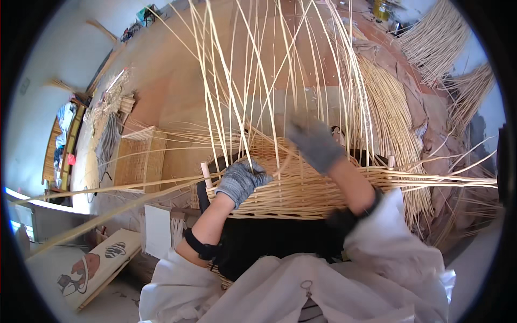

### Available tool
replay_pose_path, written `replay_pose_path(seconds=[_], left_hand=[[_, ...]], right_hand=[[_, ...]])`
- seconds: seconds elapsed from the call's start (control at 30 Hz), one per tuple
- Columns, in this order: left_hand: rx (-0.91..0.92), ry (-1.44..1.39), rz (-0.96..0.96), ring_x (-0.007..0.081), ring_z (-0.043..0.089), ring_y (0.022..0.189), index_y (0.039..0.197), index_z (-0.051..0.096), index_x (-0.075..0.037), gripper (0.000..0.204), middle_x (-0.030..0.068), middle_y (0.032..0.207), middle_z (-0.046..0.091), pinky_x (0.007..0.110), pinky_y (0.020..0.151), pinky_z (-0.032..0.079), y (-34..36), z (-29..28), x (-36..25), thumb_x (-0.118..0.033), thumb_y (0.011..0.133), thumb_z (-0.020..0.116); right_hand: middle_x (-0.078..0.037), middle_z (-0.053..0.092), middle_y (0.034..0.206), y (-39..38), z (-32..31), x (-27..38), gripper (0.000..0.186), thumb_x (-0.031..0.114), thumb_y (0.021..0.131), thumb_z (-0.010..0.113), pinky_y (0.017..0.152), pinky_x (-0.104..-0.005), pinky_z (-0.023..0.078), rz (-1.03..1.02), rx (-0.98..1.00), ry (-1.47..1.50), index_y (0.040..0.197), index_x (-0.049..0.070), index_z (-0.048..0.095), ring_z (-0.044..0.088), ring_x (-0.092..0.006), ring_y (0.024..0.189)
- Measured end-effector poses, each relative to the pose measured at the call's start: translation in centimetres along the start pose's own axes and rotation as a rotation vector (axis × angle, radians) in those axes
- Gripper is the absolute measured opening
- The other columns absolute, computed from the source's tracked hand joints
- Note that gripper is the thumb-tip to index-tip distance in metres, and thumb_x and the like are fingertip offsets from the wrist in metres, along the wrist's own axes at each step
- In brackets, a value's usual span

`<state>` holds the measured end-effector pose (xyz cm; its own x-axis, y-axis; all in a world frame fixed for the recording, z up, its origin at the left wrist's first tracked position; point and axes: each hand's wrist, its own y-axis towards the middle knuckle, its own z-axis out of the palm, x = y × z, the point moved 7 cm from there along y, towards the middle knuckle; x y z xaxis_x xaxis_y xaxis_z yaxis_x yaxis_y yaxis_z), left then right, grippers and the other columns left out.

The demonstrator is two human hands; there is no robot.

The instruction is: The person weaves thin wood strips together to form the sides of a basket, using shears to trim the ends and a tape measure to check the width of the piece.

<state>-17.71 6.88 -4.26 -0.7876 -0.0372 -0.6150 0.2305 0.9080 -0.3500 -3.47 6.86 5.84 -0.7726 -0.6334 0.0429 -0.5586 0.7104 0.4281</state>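
Note:
A half-woven wicker basket [291, 202] lies across the middle, with long pale stakes [253, 64] rising from it and loose rods sticking out sideways. My left hand [241, 182], in a grey glove, has its fingers closed on rods at the upper edge of the basket's near wall, right of a short wooden peg [206, 173]. My gloved right hand [315, 141] is raised among the stakes above the weave, smeared by motion; its fingers and anything in them cannot be made out. A reddish strand runs between the hands. Another peg [391, 161] stands at the basket's right.
A woven rectangular container [129, 161] sits at left. Large bundles of rods [393, 113] lie at right, with more [431, 43] behind. A pale board with a painted picture [99, 266] is at lower left, beside a white panel [157, 229]. Assorted items line the left wall.

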Motion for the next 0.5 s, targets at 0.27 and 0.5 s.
replay_pose_path(seconds=[0.27,0.5], left_hand=[[-0.014,0.093,0.214,0.0198,0.060,0.066,0.081,0.066,-0.005,0.031,0.0128,0.074,0.065,0.030,0.067,0.049,-0.2,0.1,0.9,-0.035,0.077,0.069],[-0.013,-0.024,-0.219,0.0300,0.059,0.101,0.093,0.066,0.003,0.070,0.0198,0.101,0.064,0.033,0.087,0.045,-0.4,-0.7,-1.6,-0.061,0.066,0.066]], right_hand=[[-0.003,0.052,0.080,-2.8,8.6,-7.0,0.063,0.003,0.085,0.047,0.057,-0.0250,0.049,0.751,-0.364,1.437,0.142,0.008,0.020,0.052,-0.0132,0.064],[-0.002,0.049,0.068,-12.0,4.3,-1.6,0.054,0.004,0.089,0.046,0.059,-0.0287,0.050,0.685,-0.595,1.248,0.138,0.008,0.023,0.050,-0.0128,0.059]])
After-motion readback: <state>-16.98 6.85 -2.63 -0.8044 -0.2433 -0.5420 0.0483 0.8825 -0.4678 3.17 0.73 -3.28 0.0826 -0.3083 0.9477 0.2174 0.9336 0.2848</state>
